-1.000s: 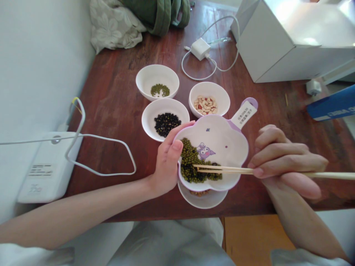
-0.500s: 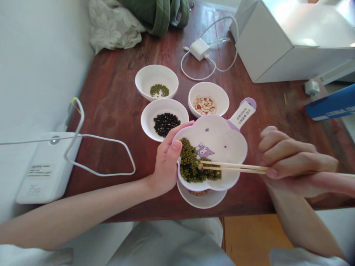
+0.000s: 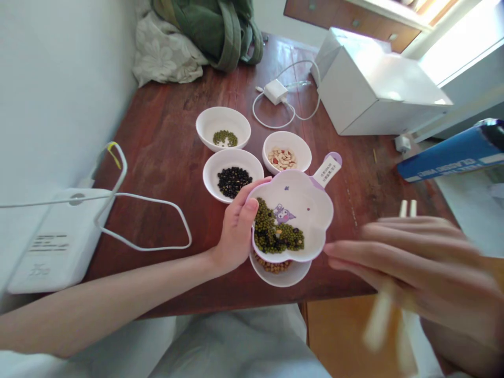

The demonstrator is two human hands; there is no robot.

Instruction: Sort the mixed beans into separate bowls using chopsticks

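wooden table [image 3: 165, 152]: left hand [image 3: 236, 231] grips flower bowl [image 3: 303, 202].

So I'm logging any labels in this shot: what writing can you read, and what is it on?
None of it reads clearly.
White tag on the flower-shaped bowl's handle: two lines of small print, too small to read.
White device at the table's left edge: grey lines of print and a mark, blurred.
Blue box at right: pale lettering along its side, blurred.
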